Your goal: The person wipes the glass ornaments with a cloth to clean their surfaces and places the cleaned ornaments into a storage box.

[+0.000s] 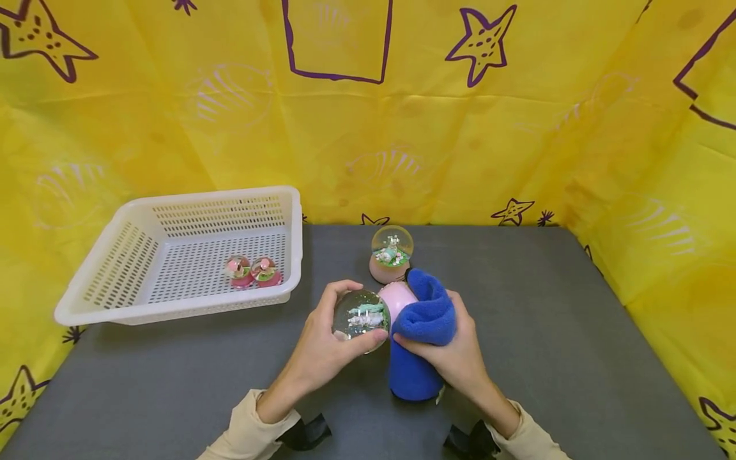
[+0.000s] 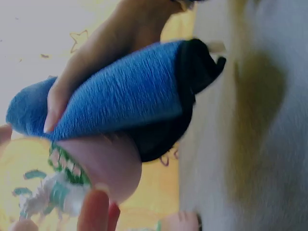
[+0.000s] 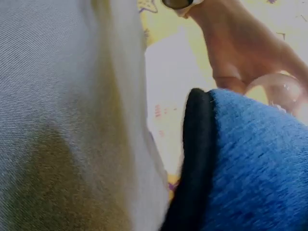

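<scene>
My left hand grips the clear glass ball of a snow globe, which is tipped on its side with its pink base pointing right. Small white and mint figures and green ground show inside the glass. My right hand holds a folded blue cloth with dark edging against the pink base. In the left wrist view the cloth lies along the base, and its loose end hangs down. The right wrist view shows the cloth close up, with the glass ball partly behind it.
Behind the hands, a second snow globe with a pink base stands upright on the grey table. At the left sits a white perforated basket with two small pink-based globes inside. Yellow patterned fabric surrounds the table.
</scene>
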`<state>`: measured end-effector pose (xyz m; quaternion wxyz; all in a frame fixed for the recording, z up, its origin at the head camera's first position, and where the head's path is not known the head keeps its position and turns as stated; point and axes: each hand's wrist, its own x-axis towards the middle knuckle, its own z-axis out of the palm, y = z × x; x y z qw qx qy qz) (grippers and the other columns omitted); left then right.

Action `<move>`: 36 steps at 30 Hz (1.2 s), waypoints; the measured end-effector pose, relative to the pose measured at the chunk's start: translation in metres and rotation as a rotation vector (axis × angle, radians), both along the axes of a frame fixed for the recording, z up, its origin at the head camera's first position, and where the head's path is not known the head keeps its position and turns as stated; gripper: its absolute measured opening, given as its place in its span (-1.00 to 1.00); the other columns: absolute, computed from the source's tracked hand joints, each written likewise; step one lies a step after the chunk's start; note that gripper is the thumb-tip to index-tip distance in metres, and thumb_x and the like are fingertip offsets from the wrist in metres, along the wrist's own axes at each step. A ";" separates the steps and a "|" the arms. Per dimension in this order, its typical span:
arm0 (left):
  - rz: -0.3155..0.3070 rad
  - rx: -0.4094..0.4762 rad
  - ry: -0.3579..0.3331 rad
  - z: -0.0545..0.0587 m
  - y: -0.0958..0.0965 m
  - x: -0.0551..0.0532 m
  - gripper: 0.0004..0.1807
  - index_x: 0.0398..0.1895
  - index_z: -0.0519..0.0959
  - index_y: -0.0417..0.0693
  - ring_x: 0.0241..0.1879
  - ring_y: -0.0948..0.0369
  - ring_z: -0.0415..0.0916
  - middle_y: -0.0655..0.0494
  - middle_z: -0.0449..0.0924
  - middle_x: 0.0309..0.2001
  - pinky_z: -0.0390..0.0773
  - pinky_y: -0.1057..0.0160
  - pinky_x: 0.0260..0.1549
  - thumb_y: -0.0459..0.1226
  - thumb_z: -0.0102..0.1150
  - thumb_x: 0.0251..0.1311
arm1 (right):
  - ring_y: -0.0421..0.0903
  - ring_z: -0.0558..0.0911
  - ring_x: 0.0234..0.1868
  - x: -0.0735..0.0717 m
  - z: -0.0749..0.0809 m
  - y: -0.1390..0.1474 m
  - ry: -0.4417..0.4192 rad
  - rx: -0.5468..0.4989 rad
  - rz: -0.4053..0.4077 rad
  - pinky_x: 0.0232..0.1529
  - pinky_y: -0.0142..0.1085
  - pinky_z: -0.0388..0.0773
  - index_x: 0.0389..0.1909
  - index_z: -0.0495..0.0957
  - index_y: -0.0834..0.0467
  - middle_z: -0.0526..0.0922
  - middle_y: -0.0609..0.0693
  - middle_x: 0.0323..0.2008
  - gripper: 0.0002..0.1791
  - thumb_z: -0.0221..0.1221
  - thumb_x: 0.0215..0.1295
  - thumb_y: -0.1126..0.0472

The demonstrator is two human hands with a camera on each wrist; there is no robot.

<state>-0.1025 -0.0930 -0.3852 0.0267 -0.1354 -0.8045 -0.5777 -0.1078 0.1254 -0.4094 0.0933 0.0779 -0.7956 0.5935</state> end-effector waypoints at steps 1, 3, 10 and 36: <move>-0.023 -0.014 0.002 0.000 -0.001 0.000 -0.21 0.25 0.28 0.26 -0.09 0.21 0.58 0.13 0.57 0.06 0.61 0.22 -0.13 -0.10 0.52 -0.05 | -0.17 0.63 -0.11 -0.001 0.000 0.001 0.016 -0.006 -0.011 -0.03 -0.27 0.59 0.14 0.42 0.23 0.64 0.04 -0.06 -0.20 0.56 -0.21 0.34; -0.076 -0.035 0.016 0.002 -0.004 -0.001 -0.11 0.31 0.22 0.27 -0.02 0.21 0.54 0.15 0.53 0.12 0.57 0.22 -0.04 -0.11 0.54 -0.08 | -0.19 0.64 -0.13 -0.002 0.000 0.003 0.034 -0.018 -0.023 -0.05 -0.30 0.60 0.12 0.45 0.25 0.64 0.02 -0.09 -0.24 0.54 -0.19 0.37; -0.095 -0.108 0.137 0.008 -0.010 -0.004 -0.11 0.27 0.36 0.35 -0.03 0.29 0.55 0.32 0.55 0.10 0.57 0.25 -0.08 -0.10 0.61 -0.22 | -0.21 0.66 -0.19 -0.005 0.003 0.006 0.002 -0.079 -0.062 -0.09 -0.34 0.61 0.11 0.51 0.29 0.65 0.01 -0.14 -0.33 0.48 -0.13 0.41; 0.111 -0.112 0.070 0.004 -0.007 -0.002 -0.31 0.06 0.36 0.02 -0.20 0.23 0.58 0.11 0.67 -0.05 0.57 0.25 -0.28 -0.04 0.50 -0.12 | -0.16 0.62 -0.03 0.000 -0.001 -0.004 -0.065 -0.046 -0.006 0.05 -0.31 0.58 0.28 0.36 0.15 0.61 0.04 0.04 -0.13 0.53 -0.13 0.30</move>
